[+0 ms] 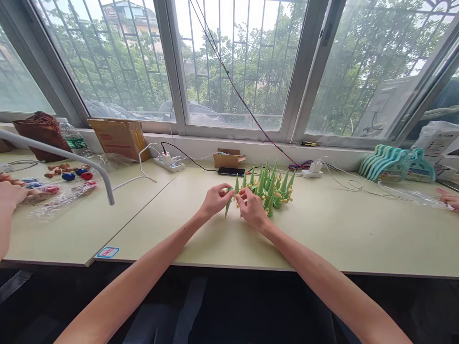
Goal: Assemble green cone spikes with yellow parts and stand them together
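My left hand and my right hand meet over the middle of the pale green table. Together they pinch a green cone-shaped plastic piece with a small yellow part at its side. The cone points down and to the left. Just right of my hands stands a cluster of green cone pieces with yellow fittings, points up. My right hand touches the cluster's near left edge.
Behind the cluster lie a black phone, a small cardboard box and a white power strip with cables. Teal plastic parts are stacked at the far right. Another person's hand works at the left table among red and blue toys.
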{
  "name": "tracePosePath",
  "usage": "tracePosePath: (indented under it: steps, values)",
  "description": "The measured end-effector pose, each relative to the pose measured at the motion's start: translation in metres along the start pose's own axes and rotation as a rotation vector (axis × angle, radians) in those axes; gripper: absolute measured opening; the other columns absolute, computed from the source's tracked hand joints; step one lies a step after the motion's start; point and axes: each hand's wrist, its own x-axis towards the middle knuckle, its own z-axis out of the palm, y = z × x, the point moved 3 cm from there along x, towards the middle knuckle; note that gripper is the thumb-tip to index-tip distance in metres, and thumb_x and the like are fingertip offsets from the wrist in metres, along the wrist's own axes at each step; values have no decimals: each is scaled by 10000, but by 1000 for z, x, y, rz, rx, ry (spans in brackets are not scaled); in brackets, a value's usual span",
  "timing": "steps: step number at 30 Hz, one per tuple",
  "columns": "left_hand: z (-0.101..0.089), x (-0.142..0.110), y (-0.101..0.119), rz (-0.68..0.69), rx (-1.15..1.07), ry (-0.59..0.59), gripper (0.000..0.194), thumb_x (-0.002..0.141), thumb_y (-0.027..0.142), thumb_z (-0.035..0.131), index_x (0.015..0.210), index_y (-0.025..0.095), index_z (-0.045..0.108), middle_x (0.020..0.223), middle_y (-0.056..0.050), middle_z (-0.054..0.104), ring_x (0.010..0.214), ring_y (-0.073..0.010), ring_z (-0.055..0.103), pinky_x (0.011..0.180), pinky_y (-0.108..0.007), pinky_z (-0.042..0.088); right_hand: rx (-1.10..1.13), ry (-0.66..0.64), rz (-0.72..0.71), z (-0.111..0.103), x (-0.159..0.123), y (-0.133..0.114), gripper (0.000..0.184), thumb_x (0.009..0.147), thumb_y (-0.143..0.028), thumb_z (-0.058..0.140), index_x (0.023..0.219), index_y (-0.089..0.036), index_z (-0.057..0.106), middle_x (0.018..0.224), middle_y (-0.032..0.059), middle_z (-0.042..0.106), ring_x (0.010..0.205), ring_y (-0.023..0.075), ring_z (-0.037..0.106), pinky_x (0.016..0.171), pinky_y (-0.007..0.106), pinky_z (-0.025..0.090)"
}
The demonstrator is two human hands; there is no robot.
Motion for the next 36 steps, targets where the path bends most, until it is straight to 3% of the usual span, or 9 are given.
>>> tracePosePath:
  steps: [4,16,27,31,36]
  values:
    - [1,-1,0,-1,-19,-5,392,753,557,635,904,198,680,557,9,612,554,-165,590,547,-262,447,1,-14,-7,2,1,1,184,944,-356,448,837,-210,476,791,19,609,532,131,559,507,247,400]
    - [4,-1,-3,19,-47,-94,396,778,511,647,1014,192,652,614,13,603,559,-132,548,551,-247,438,-56,11,17,2,3,6,369,996,-420,343,681,-228,366,559,-30,473,458,134,465,496,257,293]
    - [5,-3,5,66,-133,-182,433,757,460,692,1087,195,601,754,-1,593,585,-120,569,551,-238,447,-83,56,-4,-1,4,6,480,1011,-475,269,624,-225,402,546,0,513,495,150,449,527,271,292]
    - [5,-2,4,25,-115,-140,442,752,487,692,1082,205,604,722,17,565,539,-104,536,510,-226,420,-76,81,13,-2,3,6,438,1006,-464,299,656,-225,412,549,-10,512,498,149,473,515,264,292]
    - [4,-1,2,-5,-98,-95,463,739,500,701,1090,212,612,691,31,528,508,-92,493,472,-217,388,1,57,10,-2,2,4,247,977,-407,396,832,-220,463,650,-17,587,491,136,526,527,246,353]
